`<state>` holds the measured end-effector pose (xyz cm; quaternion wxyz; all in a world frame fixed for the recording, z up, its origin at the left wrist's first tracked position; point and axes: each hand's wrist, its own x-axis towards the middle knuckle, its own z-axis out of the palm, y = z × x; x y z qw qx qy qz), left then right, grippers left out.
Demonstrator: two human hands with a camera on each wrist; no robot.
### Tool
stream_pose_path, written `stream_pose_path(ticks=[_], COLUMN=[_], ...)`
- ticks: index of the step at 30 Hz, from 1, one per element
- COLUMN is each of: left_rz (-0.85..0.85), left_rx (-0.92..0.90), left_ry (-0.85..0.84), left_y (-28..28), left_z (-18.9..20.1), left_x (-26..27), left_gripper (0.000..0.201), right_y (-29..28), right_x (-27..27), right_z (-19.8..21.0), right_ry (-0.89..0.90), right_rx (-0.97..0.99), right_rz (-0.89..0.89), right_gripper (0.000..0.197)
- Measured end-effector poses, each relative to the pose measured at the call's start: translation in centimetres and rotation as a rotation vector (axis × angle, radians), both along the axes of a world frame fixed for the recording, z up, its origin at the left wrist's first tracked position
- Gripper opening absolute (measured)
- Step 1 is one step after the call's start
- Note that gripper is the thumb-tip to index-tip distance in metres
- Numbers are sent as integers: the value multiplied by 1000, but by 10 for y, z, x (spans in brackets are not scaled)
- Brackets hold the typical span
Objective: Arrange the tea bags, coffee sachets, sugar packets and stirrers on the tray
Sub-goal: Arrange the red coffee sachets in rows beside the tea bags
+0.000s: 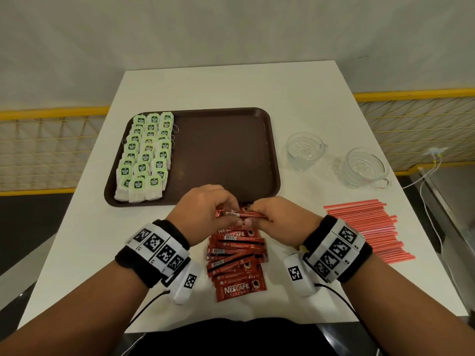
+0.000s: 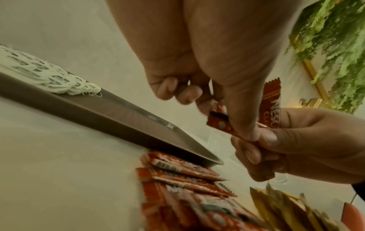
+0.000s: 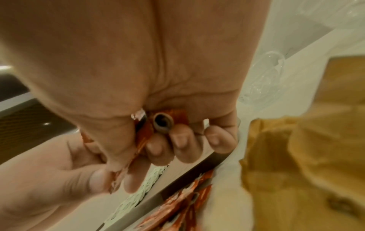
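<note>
A brown tray (image 1: 221, 150) lies on the white table, its left part filled with rows of green-labelled tea bags (image 1: 146, 155). Just in front of the tray's near edge, my left hand (image 1: 205, 209) and right hand (image 1: 280, 217) together grip a small bunch of red coffee sachets (image 1: 241, 214), each hand pinching one end. The same held coffee sachets (image 2: 270, 106) show in the left wrist view, and the sachets (image 3: 164, 121) sit between thumb and curled fingers in the right wrist view. A loose pile of red coffee sachets (image 1: 236, 258) lies below my hands. Red stirrers (image 1: 370, 232) lie at the right.
Two clear glass cups (image 1: 304, 150) (image 1: 365, 170) stand right of the tray. Yellowish packets (image 2: 286, 209) lie beside the sachet pile in the left wrist view. A yellow railing with mesh (image 1: 51, 147) runs behind the table, and cables (image 1: 431, 191) hang at the far right.
</note>
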<state>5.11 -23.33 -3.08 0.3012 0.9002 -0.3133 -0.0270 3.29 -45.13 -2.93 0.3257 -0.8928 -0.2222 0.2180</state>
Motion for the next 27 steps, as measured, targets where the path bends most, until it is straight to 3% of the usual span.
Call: stream_pose_path(ticks=[2, 4, 9, 15, 20, 27], left_rz=[-1, -109, -256, -350, -374, -206], left_rx=[185, 353, 461, 464, 495, 208], left_ry=[93, 184, 223, 146, 132, 10], left_y=[3, 4, 6, 8, 9, 19], left_z=[-4, -6, -13, -11, -15, -12], left_x=[4, 2, -6, -5, -7, -3], left_gripper=[30, 33, 29, 28, 31, 9], right_y=[-5, -10, -8, 1, 5, 5], right_x=[1, 1, 1, 0, 0, 2], right_z=[-2, -3, -3, -1, -3, -2], right_ry=[-61, -53, -18, 84, 45, 74], right_rx=[-55, -46, -14, 76, 56, 18], right_rz=[-32, -103, -166, -178, -160, -77], right_gripper=[24, 20, 13, 11, 3, 24])
